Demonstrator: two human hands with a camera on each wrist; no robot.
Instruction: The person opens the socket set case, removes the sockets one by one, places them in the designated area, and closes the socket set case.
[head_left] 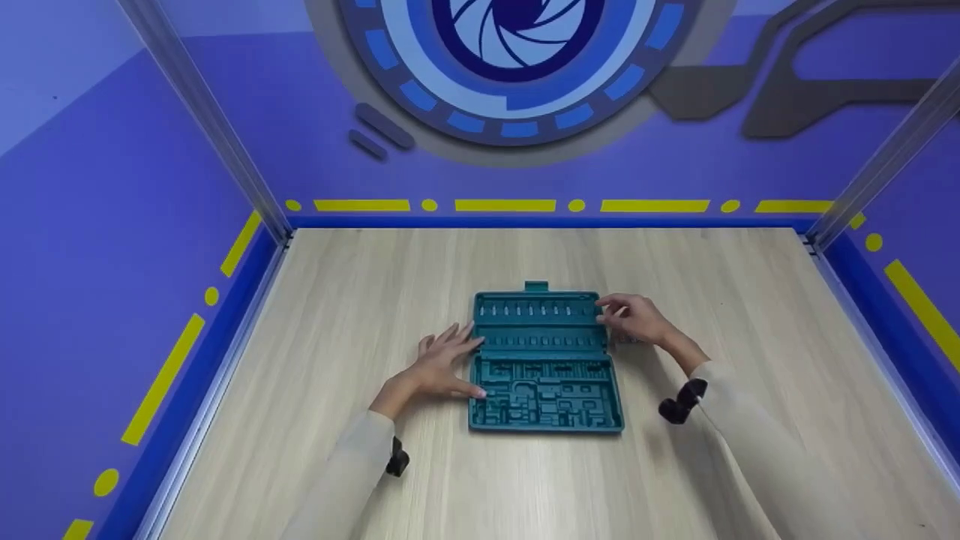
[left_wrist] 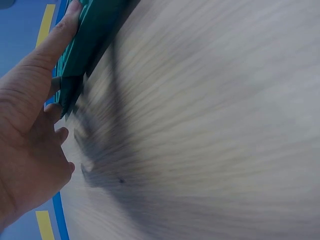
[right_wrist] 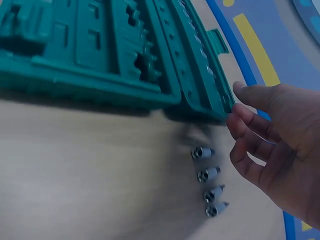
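A green plastic tool case point(head_left: 544, 433) lies unfolded on the wooden table, its moulded compartments facing up. Along its far half runs a row of small silver bits point(head_left: 517, 310). At the left edge my left hand point(head_left: 439, 370) has its fingers spread, thumb over the near half's rim and index fingertip beside the hinge. My right hand point(head_left: 634, 319) is at the far half's right edge, fingers loosely bent and nothing visible between them. In the right wrist view, several silver bit sockets point(right_wrist: 208, 174) lie in a line on the table, beside the case and near that hand.
The wooden table point(head_left: 360, 300) is bounded by blue-purple panels at the back and sides, with metal posts point(head_left: 217, 142) at the corners. A latch tab point(head_left: 536, 286) sticks out from the case's far edge. Dark wrist devices point(head_left: 682, 403) sit on both sleeves.
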